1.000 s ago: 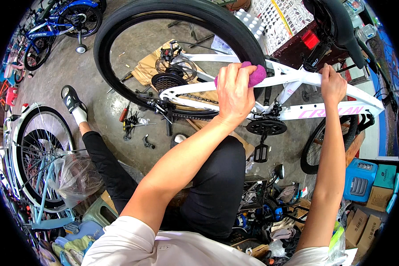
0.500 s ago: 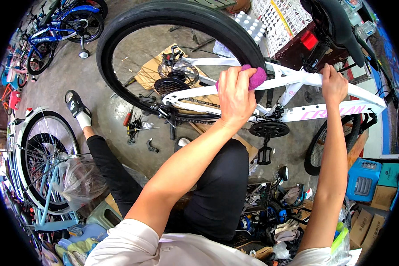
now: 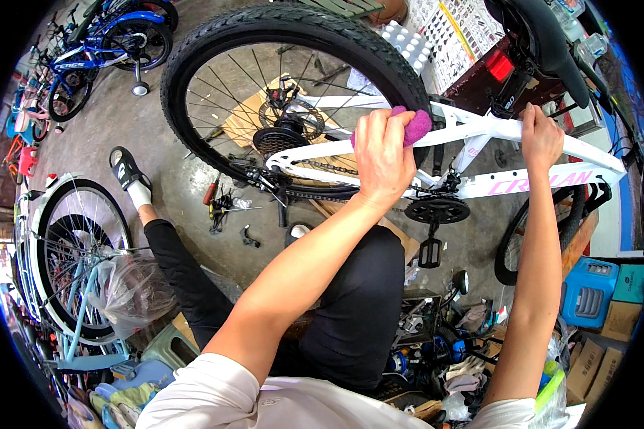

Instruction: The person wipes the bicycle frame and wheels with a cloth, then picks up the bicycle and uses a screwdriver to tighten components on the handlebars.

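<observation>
A white bicycle frame (image 3: 504, 129) with pink lettering stretches across in front of me. My left hand (image 3: 385, 154) is closed round a purple cloth (image 3: 418, 127) at the white seat stay, right beside the knobby rear tyre (image 3: 182, 79). Whether the cloth touches the tyre is hidden by my hand. My right hand (image 3: 542, 137) wraps round the top tube, just ahead of the seat post. Below my left hand are the black crank (image 3: 436, 210) and pedal. The rear cassette (image 3: 283, 143) and brake disc show at the wheel's hub.
Hand tools and small parts (image 3: 222, 207) lie on the concrete floor near my foot. A pale blue bicycle (image 3: 79, 286) stands at left, blue bicycles (image 3: 100, 53) at far left. Right are a blue plastic box (image 3: 587, 289) and cartons (image 3: 587, 365). Bottles (image 3: 406, 46) stand behind the wheel.
The rear wheel was smeared by spinning; its spokes and tread now show sharply, so it has slowed or stopped. Both hands keep their places on the frame.
</observation>
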`<state>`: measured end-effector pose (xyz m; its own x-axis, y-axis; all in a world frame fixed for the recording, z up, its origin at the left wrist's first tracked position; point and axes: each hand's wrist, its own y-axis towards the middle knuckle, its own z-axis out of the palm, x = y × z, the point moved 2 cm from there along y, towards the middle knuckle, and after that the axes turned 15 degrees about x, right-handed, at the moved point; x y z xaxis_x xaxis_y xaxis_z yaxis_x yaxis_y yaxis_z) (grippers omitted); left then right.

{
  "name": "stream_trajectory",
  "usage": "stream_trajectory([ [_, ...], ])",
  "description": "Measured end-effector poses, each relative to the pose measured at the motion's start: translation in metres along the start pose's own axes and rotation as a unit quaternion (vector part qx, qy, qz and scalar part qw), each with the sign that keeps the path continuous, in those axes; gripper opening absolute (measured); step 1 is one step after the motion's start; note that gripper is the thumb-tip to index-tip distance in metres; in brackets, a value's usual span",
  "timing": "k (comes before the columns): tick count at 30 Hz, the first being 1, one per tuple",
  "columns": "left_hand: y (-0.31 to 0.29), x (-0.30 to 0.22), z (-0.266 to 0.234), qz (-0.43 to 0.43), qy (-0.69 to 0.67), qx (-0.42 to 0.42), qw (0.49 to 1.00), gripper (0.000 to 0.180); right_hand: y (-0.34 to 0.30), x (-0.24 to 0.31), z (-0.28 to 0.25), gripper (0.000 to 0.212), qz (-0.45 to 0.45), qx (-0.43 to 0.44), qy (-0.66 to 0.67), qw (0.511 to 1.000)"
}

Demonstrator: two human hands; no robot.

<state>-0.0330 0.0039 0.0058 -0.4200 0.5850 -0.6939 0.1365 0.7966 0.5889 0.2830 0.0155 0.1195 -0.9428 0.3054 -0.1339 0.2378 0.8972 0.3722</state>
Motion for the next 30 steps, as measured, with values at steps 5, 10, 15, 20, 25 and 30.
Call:
stream_trajectory([
  [5,0.000,0.003,-0.002,0.002,0.030,0.005,1.000,0.043,-0.054,0.018,0.000,0.039,-0.058,-0.203,0.160,0.964],
  [10,0.002,0.004,0.003,0.002,0.029,0.009,1.000,0.044,-0.253,0.039,0.087,0.039,0.045,-0.107,0.240,0.964],
  [15,-0.001,0.004,0.002,0.006,0.036,0.008,0.999,0.045,-0.413,0.013,0.238,0.059,0.310,0.199,0.227,0.902],
  [20,-0.001,0.003,0.001,-0.005,0.045,0.007,0.999,0.047,-0.402,0.019,0.250,0.052,0.323,0.278,0.310,0.850],
  [25,0.001,0.002,0.006,-0.011,0.053,0.005,0.999,0.049,-0.400,0.022,0.251,0.046,0.327,0.296,0.280,0.853],
  [30,0.001,0.001,0.009,-0.010,0.050,-0.022,0.998,0.049,-0.400,0.023,0.246,0.052,0.304,0.292,0.274,0.865],
])
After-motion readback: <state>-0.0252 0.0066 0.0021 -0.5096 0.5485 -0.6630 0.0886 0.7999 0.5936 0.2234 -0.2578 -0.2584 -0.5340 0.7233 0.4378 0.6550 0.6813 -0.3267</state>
